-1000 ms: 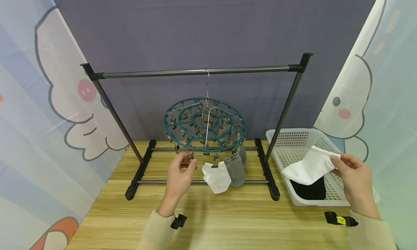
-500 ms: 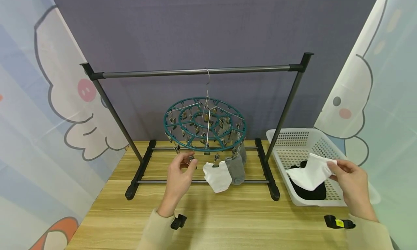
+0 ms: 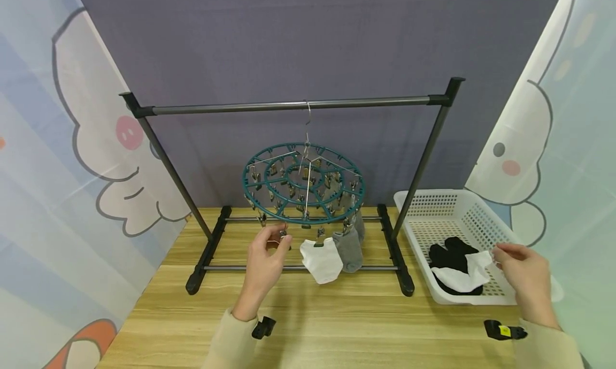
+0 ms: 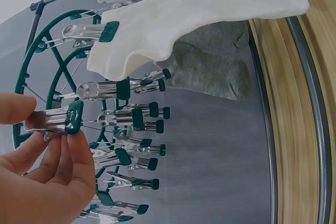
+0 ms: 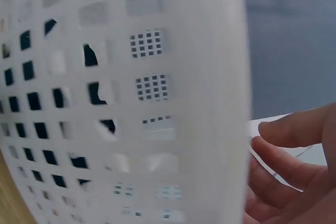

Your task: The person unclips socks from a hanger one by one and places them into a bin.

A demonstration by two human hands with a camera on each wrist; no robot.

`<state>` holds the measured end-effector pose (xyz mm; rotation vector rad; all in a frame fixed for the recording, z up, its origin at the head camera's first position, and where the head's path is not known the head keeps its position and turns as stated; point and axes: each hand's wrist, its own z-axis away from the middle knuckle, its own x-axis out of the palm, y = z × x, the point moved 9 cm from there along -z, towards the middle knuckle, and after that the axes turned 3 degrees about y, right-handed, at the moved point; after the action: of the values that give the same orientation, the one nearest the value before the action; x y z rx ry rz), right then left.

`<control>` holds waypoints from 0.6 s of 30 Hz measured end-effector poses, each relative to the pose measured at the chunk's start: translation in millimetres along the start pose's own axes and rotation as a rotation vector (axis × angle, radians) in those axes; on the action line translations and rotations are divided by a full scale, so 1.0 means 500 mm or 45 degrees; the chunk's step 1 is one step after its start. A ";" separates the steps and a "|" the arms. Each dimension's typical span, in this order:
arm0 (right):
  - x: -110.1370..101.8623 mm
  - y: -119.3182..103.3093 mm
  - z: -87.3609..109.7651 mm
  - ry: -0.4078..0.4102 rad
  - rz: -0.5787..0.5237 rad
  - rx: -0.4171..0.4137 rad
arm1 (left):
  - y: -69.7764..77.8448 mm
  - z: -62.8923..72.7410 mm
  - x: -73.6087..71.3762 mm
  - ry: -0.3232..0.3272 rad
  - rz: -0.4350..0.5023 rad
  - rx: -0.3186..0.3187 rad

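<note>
My left hand (image 3: 264, 262) pinches a metal clip (image 4: 55, 119) with green-tipped jaws between thumb and fingers, at the near side of the round green drying hanger (image 3: 250, 200). No cloth is in that clip. Beside it a white sock (image 3: 321, 261) hangs by its cuff from another clip, and grey socks (image 3: 347, 248) hang further right. My right hand (image 3: 524, 270) is over the white basket (image 3: 435, 294), its thumb and fingertips at the cuff of a second white sock (image 3: 464, 278) draped over black socks (image 3: 445, 256). In the right wrist view the basket wall hides most of that sock.
The hanger hooks onto the bar (image 3: 216, 109) of a dark metal rack, whose feet (image 3: 194, 278) stand on the wooden table (image 3: 337, 326). Several clips hang around the rings. The basket stands right of the rack, near a printed curtain (image 3: 577, 144).
My right hand has lowered the second white sock into the basket, onto the black socks, and more of the black socks shows now. The left hand stays at its clip.
</note>
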<state>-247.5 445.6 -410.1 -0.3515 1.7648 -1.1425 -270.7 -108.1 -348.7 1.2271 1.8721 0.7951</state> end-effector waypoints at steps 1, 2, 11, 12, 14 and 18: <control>-0.004 -0.003 0.001 0.005 0.014 -0.008 | 0.000 0.000 -0.001 -0.001 0.000 0.003; -0.007 -0.006 0.002 0.004 0.021 -0.017 | -0.001 0.000 -0.001 -0.002 0.002 0.004; -0.010 -0.083 0.025 -0.033 -0.087 -0.171 | -0.004 -0.002 -0.002 -0.001 0.006 0.008; -0.009 -0.097 0.030 -0.032 -0.108 -0.199 | -0.003 -0.002 -0.002 0.000 0.006 0.010; -0.007 -0.127 0.041 -0.027 -0.161 -0.256 | -0.001 -0.001 -0.003 0.001 0.005 0.012; 0.006 -0.193 0.061 -0.018 -0.298 -0.407 | 0.000 -0.002 -0.006 0.007 -0.011 0.010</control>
<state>-247.2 377.2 -335.6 -0.7731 1.9325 -1.0113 -270.8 -110.8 -347.6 1.2222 1.8853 0.7874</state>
